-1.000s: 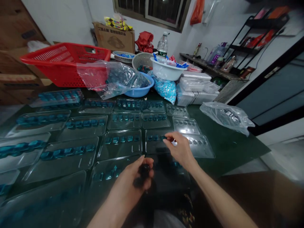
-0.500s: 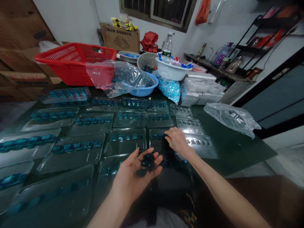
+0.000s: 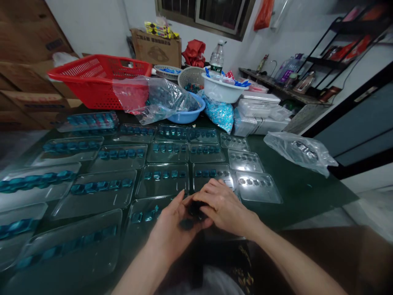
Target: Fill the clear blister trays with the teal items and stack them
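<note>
My left hand [image 3: 175, 231] is cupped low in front of me around a small clump of dark blue pieces [image 3: 194, 209]. One piece [image 3: 186, 224] shows just under its fingers. My right hand [image 3: 224, 208] lies over the clump and against my left fingers, hiding most of it. Clear plastic blister trays [image 3: 162, 180] cover the dark green table top, holding rows of teal-blue pieces. The closest tray [image 3: 211, 174] sits just above my right fingers. A tray [image 3: 258, 187] to the right shows bare cavities.
A red plastic basket [image 3: 101, 84], a bulging clear bag [image 3: 156, 100] in a blue basin [image 3: 187, 114], and a white bowl [image 3: 220, 90] stand along the far side. Stacked clear trays [image 3: 260, 112] and a loose clear bag [image 3: 299, 153] lie right.
My right hand has moved off the tray, down and left, over my left hand. My left hand has gone from a flat open palm to cupped around the dark pieces.
</note>
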{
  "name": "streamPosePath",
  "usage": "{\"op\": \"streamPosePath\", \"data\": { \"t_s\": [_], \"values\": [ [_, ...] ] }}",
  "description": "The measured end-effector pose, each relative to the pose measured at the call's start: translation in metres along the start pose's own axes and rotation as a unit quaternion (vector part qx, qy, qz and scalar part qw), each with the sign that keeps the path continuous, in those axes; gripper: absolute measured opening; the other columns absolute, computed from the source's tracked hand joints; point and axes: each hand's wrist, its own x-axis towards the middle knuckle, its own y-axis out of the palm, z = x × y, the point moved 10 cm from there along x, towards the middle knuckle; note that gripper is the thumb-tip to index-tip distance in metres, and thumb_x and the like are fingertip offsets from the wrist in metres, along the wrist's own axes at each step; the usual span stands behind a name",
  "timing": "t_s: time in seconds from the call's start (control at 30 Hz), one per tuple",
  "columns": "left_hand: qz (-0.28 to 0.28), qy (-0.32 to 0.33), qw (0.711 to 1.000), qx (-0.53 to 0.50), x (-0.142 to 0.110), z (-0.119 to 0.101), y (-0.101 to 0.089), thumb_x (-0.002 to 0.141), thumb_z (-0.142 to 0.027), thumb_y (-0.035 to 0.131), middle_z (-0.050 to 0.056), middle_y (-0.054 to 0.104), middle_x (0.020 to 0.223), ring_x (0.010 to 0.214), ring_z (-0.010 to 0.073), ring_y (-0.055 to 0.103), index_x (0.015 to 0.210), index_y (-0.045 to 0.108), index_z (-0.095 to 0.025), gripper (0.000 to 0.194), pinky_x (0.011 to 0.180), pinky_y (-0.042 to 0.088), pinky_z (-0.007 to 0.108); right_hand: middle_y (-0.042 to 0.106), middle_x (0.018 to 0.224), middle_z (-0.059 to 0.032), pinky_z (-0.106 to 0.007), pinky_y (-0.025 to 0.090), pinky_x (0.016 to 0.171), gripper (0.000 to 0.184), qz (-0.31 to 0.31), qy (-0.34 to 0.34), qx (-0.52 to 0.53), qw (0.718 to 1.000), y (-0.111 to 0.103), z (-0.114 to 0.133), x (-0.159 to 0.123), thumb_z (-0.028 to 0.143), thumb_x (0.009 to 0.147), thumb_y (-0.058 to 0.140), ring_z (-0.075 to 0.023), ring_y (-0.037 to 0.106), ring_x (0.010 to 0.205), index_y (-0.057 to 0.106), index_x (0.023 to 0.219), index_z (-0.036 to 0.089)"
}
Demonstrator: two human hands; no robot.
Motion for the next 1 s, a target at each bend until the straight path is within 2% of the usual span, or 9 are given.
{"op": "streamPosePath", "data": {
  "t_s": [0.1, 0.17, 0.3, 0.43, 0.53, 0.67, 0.77, 0.9, 1.0],
  "values": [
    [-0.025, -0.002, 0.999, 0.036, -0.001, 0.000, -0.004, 0.077, -0.028, 0.053, 0.010, 0.062, 0.077, 0.072, 0.0219, 0.059, 0.083, 0.063, -0.010, 0.021, 0.065, 0.051, 0.044, 0.056, 0.076, 0.0002, -0.031, 0.037, 0.074, 0.028, -0.028, 0.041, 0.076, 0.996, -0.003, -0.018, -0.004, 0.006, 0.072, 0.055, -0.0160, 0.047, 0.079, 0.060, 0.093, 0.023],
    [-0.008, 0.005, 0.997, 0.075, 0.001, -0.001, -0.002, 0.076, -0.025, 0.055, 0.010, 0.062, 0.079, 0.072, 0.0216, 0.060, 0.084, 0.062, -0.010, 0.018, 0.058, 0.051, 0.036, 0.055, 0.075, 0.0006, -0.030, 0.040, 0.071, 0.027, -0.063, 0.078, 0.131, 0.986, -0.006, -0.032, -0.008, 0.008, 0.071, 0.055, -0.0151, 0.049, 0.078, 0.060, 0.093, 0.023],
    [0.044, 0.053, 0.983, 0.169, 0.005, -0.005, 0.007, 0.071, -0.023, 0.062, 0.006, 0.061, 0.068, 0.055, 0.0129, 0.055, 0.076, 0.059, -0.012, 0.012, 0.040, 0.039, 0.020, 0.055, 0.079, -0.0003, -0.029, 0.043, 0.070, 0.025, -0.106, 0.107, 0.202, 0.968, -0.006, -0.043, -0.018, 0.013, 0.073, 0.056, -0.0142, 0.051, 0.078, 0.060, 0.095, 0.023],
    [0.013, 0.117, 0.956, 0.267, 0.008, -0.013, 0.001, 0.071, -0.029, 0.062, -0.002, 0.052, 0.047, 0.037, 0.0067, 0.041, 0.069, 0.056, -0.015, 0.016, 0.032, 0.029, 0.017, 0.056, 0.079, -0.0004, -0.028, 0.044, 0.070, 0.024, -0.114, 0.121, 0.237, 0.957, -0.001, -0.040, -0.023, 0.014, 0.073, 0.056, -0.0137, 0.052, 0.078, 0.061, 0.095, 0.022],
    [0.002, 0.152, 0.932, 0.329, 0.007, -0.017, 0.000, 0.071, -0.034, 0.060, -0.003, 0.050, 0.045, 0.035, 0.0057, 0.037, 0.070, 0.056, -0.015, 0.019, 0.032, 0.025, 0.016, 0.056, 0.077, 0.0010, -0.026, 0.045, 0.066, 0.024, -0.126, 0.165, 0.267, 0.941, 0.004, -0.046, -0.027, 0.013, 0.070, 0.056, -0.0120, 0.053, 0.071, 0.059, 0.092, 0.021],
    [-0.019, 0.166, 0.910, 0.379, 0.003, -0.022, 0.001, 0.072, -0.035, 0.057, -0.003, 0.049, 0.045, 0.033, 0.0055, 0.035, 0.071, 0.056, -0.015, 0.020, 0.032, 0.023, 0.017, 0.057, 0.072, 0.0021, -0.023, 0.044, 0.062, 0.012, -0.151, 0.201, 0.290, 0.923, 0.008, -0.051, -0.031, 0.014, 0.070, 0.054, -0.0110, 0.053, 0.066, 0.054, 0.081, 0.019],
    [-0.037, 0.189, 0.877, 0.440, -0.003, -0.030, 0.006, 0.074, -0.034, 0.055, -0.003, 0.048, 0.046, 0.034, 0.0060, 0.035, 0.072, 0.057, -0.016, 0.018, 0.033, 0.025, 0.018, 0.057, 0.072, 0.0015, -0.023, 0.044, 0.061, 0.008, -0.175, 0.201, 0.254, 0.930, 0.005, -0.049, -0.033, 0.012, 0.071, 0.051, -0.0110, 0.053, 0.065, 0.053, 0.076, 0.019],
    [-0.053, 0.264, 0.808, 0.524, -0.016, -0.044, 0.017, 0.074, -0.029, 0.056, -0.003, 0.050, 0.048, 0.042, 0.0077, 0.043, 0.069, 0.060, -0.017, 0.013, 0.041, 0.033, 0.018, 0.056, 0.075, -0.0004, -0.024, 0.043, 0.066, 0.013, -0.166, 0.164, 0.206, 0.950, 0.003, -0.036, -0.032, 0.011, 0.074, 0.049, -0.0121, 0.054, 0.071, 0.057, 0.080, 0.019],
    [-0.048, 0.285, 0.792, 0.538, -0.020, -0.047, 0.021, 0.074, -0.028, 0.055, -0.003, 0.051, 0.048, 0.046, 0.0092, 0.046, 0.067, 0.060, -0.017, 0.013, 0.045, 0.035, 0.018, 0.055, 0.075, -0.0005, -0.024, 0.043, 0.066, 0.012, -0.151, 0.155, 0.204, 0.955, 0.005, -0.032, -0.032, 0.011, 0.075, 0.050, -0.0123, 0.054, 0.072, 0.057, 0.080, 0.019]
  ]
}}
